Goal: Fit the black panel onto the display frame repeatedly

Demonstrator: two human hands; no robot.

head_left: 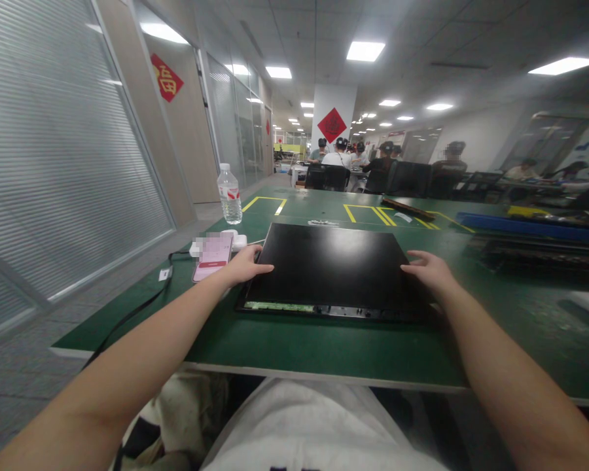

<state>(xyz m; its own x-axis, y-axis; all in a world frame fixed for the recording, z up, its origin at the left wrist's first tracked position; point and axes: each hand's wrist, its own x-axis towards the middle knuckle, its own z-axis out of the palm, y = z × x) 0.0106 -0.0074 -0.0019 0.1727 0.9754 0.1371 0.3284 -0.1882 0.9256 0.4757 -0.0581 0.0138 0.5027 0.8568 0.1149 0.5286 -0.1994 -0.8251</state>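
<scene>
A flat black screen panel (334, 261) lies in front of me, light reflecting off its glossy face. Along its near edge shows a green circuit board strip (279, 306) beside a dark frame (373, 313) that sits under the panel. My left hand (244, 265) grips the panel's left edge, thumb over the top face and fingers at the side. On the opposite edge, my right hand (430, 271) holds the panel between thumb and fingers; its lower fingers are partly hidden.
Left on the green table (324, 350) are a phone (214, 255), a white earbud case (238, 242), a black strap (137, 304) and a water bottle (230, 196). Dark panels with a blue strip (520, 226) lie at right. Several people sit at far tables.
</scene>
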